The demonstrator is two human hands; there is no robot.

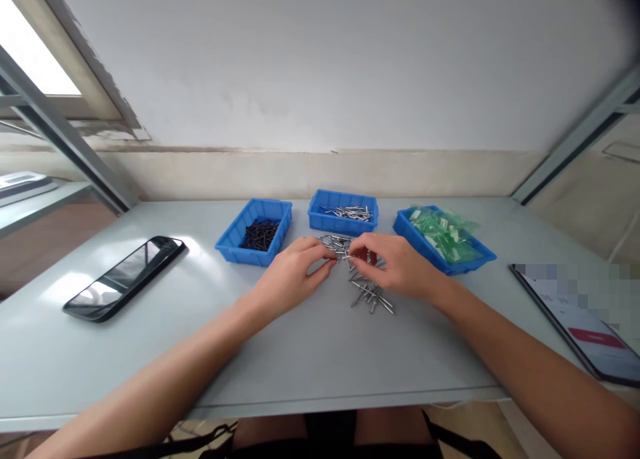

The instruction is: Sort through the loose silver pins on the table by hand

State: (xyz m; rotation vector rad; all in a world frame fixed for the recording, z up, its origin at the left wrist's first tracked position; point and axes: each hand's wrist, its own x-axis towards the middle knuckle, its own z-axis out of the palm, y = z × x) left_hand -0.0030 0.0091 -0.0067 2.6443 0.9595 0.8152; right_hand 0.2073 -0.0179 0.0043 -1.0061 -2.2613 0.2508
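Observation:
Several loose silver pop rivets (373, 295) lie in a scattered pile on the grey table (310, 359). Over the left side of the pile, my left hand (301, 267) is closed in a pinch, its thumb and index fingertips close together; what they hold is too small to make out. My right hand (393, 262) is above the pile, thumb and index finger pinching a thin silver rivet (348, 257) that points toward my left fingertips. Part of the pile is hidden under my right hand.
Behind the pile, a blue bin (343, 227) holds more rivets. To its left stands a blue bin (230, 251) of dark screws (260, 235); to its right, a blue bin (453, 270) of green plastic packets (443, 232). A phone (125, 279) lies left, a tablet-like device (575, 325) right.

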